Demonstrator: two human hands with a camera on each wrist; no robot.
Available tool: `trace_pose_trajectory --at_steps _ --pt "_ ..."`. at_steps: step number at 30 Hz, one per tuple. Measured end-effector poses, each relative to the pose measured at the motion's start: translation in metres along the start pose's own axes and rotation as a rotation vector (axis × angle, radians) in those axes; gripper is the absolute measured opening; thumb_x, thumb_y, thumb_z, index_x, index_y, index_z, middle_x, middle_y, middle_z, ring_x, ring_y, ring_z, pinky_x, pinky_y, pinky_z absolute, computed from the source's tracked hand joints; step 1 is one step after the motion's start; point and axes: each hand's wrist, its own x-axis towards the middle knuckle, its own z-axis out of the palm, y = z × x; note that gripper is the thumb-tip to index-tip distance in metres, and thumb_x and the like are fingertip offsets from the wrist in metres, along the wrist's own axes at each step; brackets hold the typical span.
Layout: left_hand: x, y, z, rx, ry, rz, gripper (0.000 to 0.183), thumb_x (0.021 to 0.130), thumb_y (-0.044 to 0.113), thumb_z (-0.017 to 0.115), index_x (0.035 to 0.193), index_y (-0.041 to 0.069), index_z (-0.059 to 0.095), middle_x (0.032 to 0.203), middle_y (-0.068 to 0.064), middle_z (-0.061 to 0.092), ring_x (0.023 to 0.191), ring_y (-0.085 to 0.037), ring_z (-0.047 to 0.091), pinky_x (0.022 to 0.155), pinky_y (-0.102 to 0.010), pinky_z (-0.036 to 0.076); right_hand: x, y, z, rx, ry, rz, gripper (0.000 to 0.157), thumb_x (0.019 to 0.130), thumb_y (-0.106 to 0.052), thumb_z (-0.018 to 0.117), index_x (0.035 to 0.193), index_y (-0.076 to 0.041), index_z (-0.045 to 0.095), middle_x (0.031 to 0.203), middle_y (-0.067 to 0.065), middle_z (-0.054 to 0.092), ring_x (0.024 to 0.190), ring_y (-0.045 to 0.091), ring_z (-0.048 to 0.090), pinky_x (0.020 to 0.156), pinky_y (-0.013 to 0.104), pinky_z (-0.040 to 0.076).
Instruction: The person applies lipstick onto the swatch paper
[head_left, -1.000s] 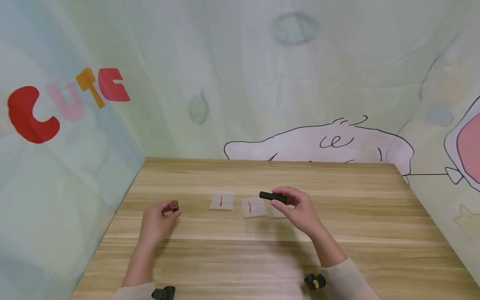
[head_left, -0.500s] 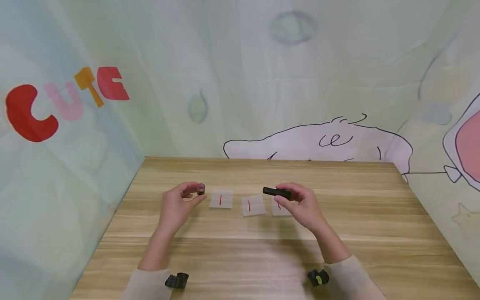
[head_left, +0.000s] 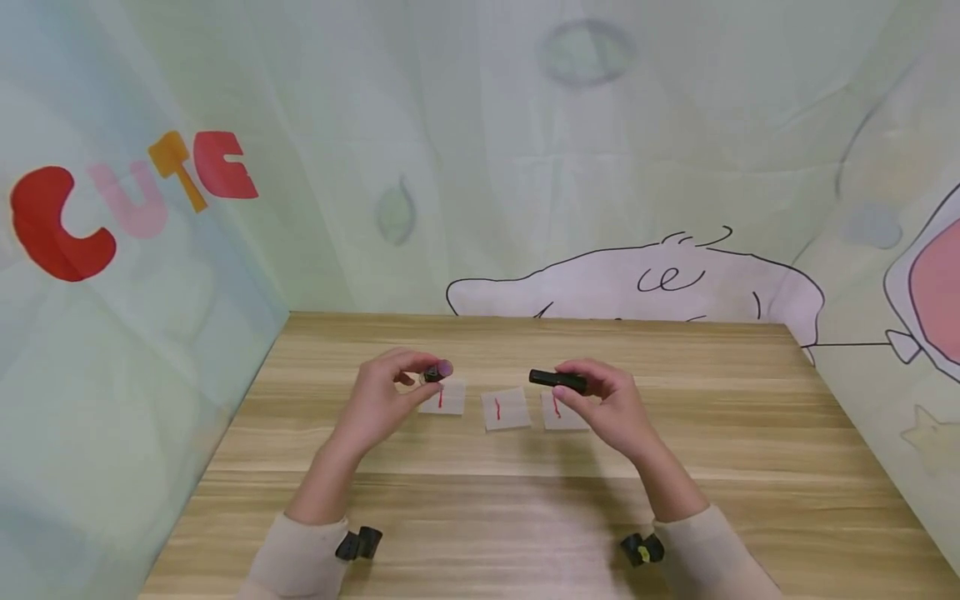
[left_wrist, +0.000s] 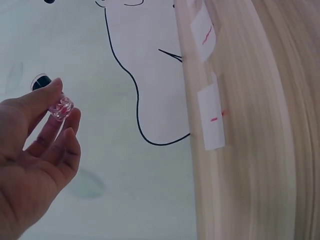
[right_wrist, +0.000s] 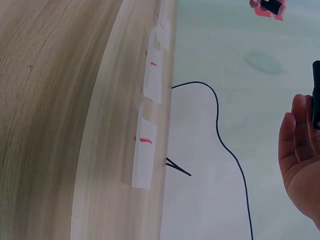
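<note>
My left hand (head_left: 382,398) pinches a small clear-and-black cylinder (head_left: 437,372) between thumb and fingers, above the left paper square (head_left: 453,405). In the left wrist view this cylinder has a dark end and a clear, pinkish faceted end (left_wrist: 61,108). Thumb and fingers of my right hand (head_left: 609,412) hold a slim black tube (head_left: 546,379), roughly level and pointing left, over the right paper square (head_left: 567,419). Between them lies the middle paper square (head_left: 512,411). Each square bears one short red stroke. The tube is partly cut off in the right wrist view.
The squares lie on a wood-grain table (head_left: 480,517). Its far edge meets a printed cloth backdrop (head_left: 480,167), which also hangs along both sides. Black wrist devices (head_left: 358,543) sit by both sleeves.
My left hand has moved right and away from me, carrying the clear-and-black cylinder to above the left square. My right hand has shifted slightly away with the black tube, showing more of the right square.
</note>
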Motion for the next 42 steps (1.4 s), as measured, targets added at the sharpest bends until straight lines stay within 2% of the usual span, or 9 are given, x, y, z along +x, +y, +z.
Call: trace_pose_trajectory --at_steps 6,15,23,29,36,42 --pt "0.005 0.008 0.002 -0.012 -0.067 0.062 0.030 0.084 0.008 0.083 0.112 0.011 0.077 0.107 0.002 0.073 0.094 -0.015 0.064 0.077 -0.037 0.053 0.000 0.001 0.000 0.001 -0.010 -0.018 0.025 0.085 0.009 0.075 0.110 0.003 0.072 0.101 0.017 0.071 0.080 0.009 0.066 0.072 0.022 0.055" --pt "0.010 0.019 0.011 0.026 -0.163 0.101 0.028 0.085 0.010 0.083 0.112 0.010 0.076 0.109 0.002 0.072 0.095 -0.013 0.064 0.077 -0.035 0.051 0.001 -0.001 0.002 -0.037 -0.030 -0.002 0.025 0.085 0.005 0.078 0.109 -0.001 0.073 0.101 0.013 0.072 0.079 0.012 0.065 0.070 0.022 0.054" --pt "0.014 0.027 0.021 0.010 -0.203 0.121 0.028 0.084 0.010 0.084 0.111 0.011 0.076 0.106 0.003 0.070 0.094 -0.014 0.063 0.075 -0.036 0.052 0.001 -0.003 0.005 -0.040 -0.062 0.021 0.025 0.085 0.000 0.079 0.109 -0.003 0.073 0.102 0.010 0.072 0.077 0.015 0.066 0.065 0.025 0.053" --pt "0.015 0.032 0.031 0.003 -0.241 0.155 0.028 0.084 0.011 0.084 0.111 0.012 0.076 0.105 0.004 0.070 0.095 -0.012 0.064 0.079 -0.035 0.050 0.001 -0.003 0.011 -0.031 -0.087 0.012 0.024 0.085 -0.001 0.080 0.108 -0.005 0.074 0.101 0.008 0.073 0.082 0.015 0.066 0.069 0.025 0.054" --pt "0.015 0.035 0.037 0.002 -0.253 0.187 0.028 0.083 0.009 0.084 0.110 0.008 0.075 0.102 0.002 0.070 0.091 -0.011 0.062 0.082 -0.041 0.054 0.001 -0.002 0.013 -0.027 -0.109 0.000 0.026 0.083 0.001 0.081 0.107 -0.005 0.075 0.102 0.006 0.073 0.084 0.014 0.066 0.070 0.026 0.056" --pt "0.014 0.036 0.038 0.001 -0.264 0.192 0.027 0.084 0.009 0.084 0.109 0.008 0.075 0.100 0.003 0.069 0.089 -0.010 0.061 0.083 -0.033 0.053 0.001 -0.002 0.015 -0.054 -0.118 -0.009 0.025 0.082 -0.002 0.083 0.106 -0.006 0.075 0.101 0.005 0.074 0.083 0.013 0.066 0.069 0.027 0.057"
